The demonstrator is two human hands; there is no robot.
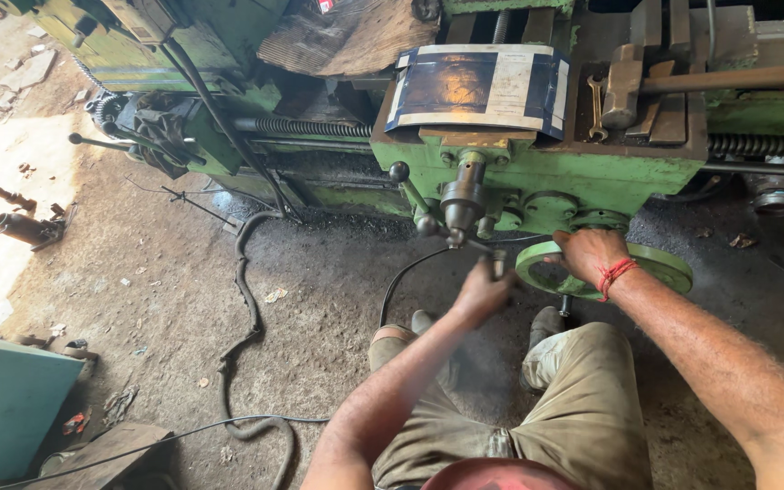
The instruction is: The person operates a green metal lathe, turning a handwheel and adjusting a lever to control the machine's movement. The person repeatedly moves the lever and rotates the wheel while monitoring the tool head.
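Two hands were at work on the green lathe [501, 172] when I watched through the head camera. Going left to right: a blue-green box corner [2, 408] sat at the lower left, and I could not see inside it. A dark hose [247, 299] snaked over the dirty floor [165, 281].

My left hand [481, 292] was closed around the end of a small crank handle [498, 263], which ran up and leftward toward the steel hub [461, 201] on the carriage front. Just beside it, my right hand [590, 254], a red thread at the wrist, lay curled over the near rim of the green handwheel [664, 265], fingers gripping it. That wheel stood tilted, its face turned toward me.

Above, a curled printed sheet [478, 86] rested on the carriage, and a hammer [623, 86] lay with its handle pointing right, a spanner [596, 107] beside it.
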